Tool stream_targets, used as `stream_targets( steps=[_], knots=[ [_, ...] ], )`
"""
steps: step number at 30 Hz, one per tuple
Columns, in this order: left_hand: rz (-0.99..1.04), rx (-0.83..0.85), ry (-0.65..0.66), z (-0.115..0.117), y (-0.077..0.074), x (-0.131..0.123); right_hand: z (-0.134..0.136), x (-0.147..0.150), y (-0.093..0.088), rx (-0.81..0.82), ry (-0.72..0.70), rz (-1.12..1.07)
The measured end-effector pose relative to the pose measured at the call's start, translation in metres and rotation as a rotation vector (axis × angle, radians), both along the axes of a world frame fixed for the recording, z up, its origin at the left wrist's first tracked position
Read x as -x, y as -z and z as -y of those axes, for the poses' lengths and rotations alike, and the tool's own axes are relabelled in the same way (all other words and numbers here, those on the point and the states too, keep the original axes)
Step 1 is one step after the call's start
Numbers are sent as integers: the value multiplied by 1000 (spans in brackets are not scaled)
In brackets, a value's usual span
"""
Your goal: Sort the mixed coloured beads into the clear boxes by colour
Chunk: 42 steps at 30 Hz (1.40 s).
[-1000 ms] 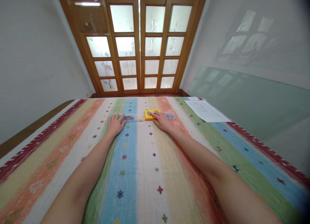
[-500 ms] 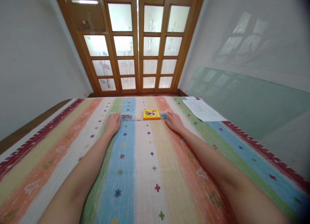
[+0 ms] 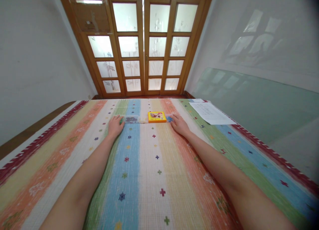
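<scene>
A row of small flat boxes lies across the striped cloth, between my two hands. My left hand (image 3: pixel 115 126) holds the left end, its fingers and thumb around a clear plastic box with green contents (image 3: pixel 121 120), partly hidden by the fingers. Beside that sits a clear box with dark contents (image 3: pixel 131 119), then a clear box with pale contents (image 3: pixel 143 120). Right of these is a yellow printed box (image 3: pixel 157 117). My right hand (image 3: pixel 179 124) grips the right end, at a clear box with blue contents (image 3: pixel 169 118), partly covered by its fingers.
The striped tablecloth (image 3: pixel 149 177) covers the long table. Printed white sheets (image 3: pixel 211 113) lie at the far right. Beyond the far edge stand wooden doors with frosted panes (image 3: pixel 131 68). A pale green glassy panel (image 3: pixel 239 97) is along the right wall.
The view has shifted slightly, so everything sits a little further right. My left fingers have moved a little, and more of the green contents shows. My right hand stays at its end.
</scene>
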<state>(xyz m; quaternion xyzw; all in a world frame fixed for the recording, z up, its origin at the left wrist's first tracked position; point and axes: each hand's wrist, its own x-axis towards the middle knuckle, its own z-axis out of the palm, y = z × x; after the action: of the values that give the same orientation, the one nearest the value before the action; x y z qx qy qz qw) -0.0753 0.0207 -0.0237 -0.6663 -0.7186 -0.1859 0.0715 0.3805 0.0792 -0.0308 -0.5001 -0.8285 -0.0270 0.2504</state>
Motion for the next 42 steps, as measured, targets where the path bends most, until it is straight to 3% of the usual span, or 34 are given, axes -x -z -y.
stream_targets(
  steps=[9, 22, 28, 34, 42],
  knots=[
    [25, -50, 17, -2, 6, 4, -3, -1, 4, 10, -9, -9],
    [-24, 66, 55, 6, 0, -10, 10, 7, -4, -20, -6, 108],
    [-64, 175, 95, 10, -3, -39, 24, 14, -9, 38, 20, 211],
    [-68, 266, 100, 8, -9, -71, 19, -1, -12, 69, 54, 253],
    [-50, 282, 143, -20, -13, -121, 0, -39, -8, 85, 162, 276]
  ],
)
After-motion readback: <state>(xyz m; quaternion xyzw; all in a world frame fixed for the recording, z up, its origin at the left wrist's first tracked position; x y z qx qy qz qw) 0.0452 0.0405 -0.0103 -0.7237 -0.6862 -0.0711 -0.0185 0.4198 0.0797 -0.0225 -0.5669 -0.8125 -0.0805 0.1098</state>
